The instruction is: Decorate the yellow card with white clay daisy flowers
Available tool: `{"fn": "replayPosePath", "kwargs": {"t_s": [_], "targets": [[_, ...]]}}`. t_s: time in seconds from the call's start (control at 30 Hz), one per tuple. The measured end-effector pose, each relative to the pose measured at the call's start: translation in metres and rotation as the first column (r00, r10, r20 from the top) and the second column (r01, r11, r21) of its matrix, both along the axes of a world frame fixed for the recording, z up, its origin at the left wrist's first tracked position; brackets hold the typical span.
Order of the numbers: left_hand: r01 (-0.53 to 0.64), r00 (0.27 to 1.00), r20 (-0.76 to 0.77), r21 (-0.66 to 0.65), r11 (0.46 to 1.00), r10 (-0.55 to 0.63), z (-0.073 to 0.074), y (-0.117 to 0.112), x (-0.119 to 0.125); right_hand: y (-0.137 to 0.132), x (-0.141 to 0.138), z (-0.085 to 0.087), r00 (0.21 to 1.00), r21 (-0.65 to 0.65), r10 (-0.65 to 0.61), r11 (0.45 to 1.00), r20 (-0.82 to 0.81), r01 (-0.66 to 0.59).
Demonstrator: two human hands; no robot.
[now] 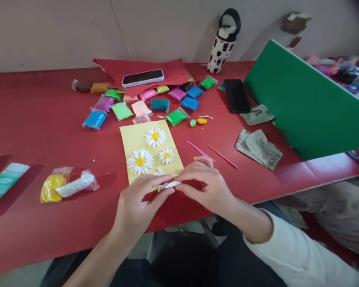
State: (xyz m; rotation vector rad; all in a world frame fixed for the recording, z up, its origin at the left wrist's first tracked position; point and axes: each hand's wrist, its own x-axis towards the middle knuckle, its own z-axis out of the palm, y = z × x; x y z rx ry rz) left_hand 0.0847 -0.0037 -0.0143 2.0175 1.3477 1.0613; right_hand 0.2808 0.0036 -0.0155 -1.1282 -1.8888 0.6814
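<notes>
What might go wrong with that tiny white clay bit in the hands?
The thin white clay petal, pinched between the left hand and right hand, looks delicate, so it might tear or squash if squeezed too hard. The hands are also close to the lower-left clay daisy on the yellow card, so a slip might dent it.

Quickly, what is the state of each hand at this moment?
Left hand: closed, pinching a white clay petal.
Right hand: closed, pinching the same petal.
</notes>
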Motion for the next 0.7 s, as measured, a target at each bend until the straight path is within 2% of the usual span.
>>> {"fn": "replayPosePath", "kwargs": {"t_s": [0.1, 0.33, 0.7], "targets": [[-0.029, 1.000, -0.005, 0.028, 0.999, 0.029, -0.0001, -0.0005, 0.0004, -0.0002, 0.0002, 0.0018, 1.000, 0.009, -0.008, 1.000, -0.016, 0.008], [-0.004, 0.999, 0.046, 0.071, 0.997, 0.000, -0.0017, 0.0002, 0.0004, -0.0012, 0.0009, 0.0023, 0.999, 0.103, -0.028, 0.994, 0.034, 0.025], [0.031, 0.999, -0.025, 0.157, 0.987, -0.027, -0.0012, -0.0007, 0.0025, -0.0007, 0.0013, 0.0020, 0.996, 0.178, -0.013, 0.984, 0.089, -0.003]]}}
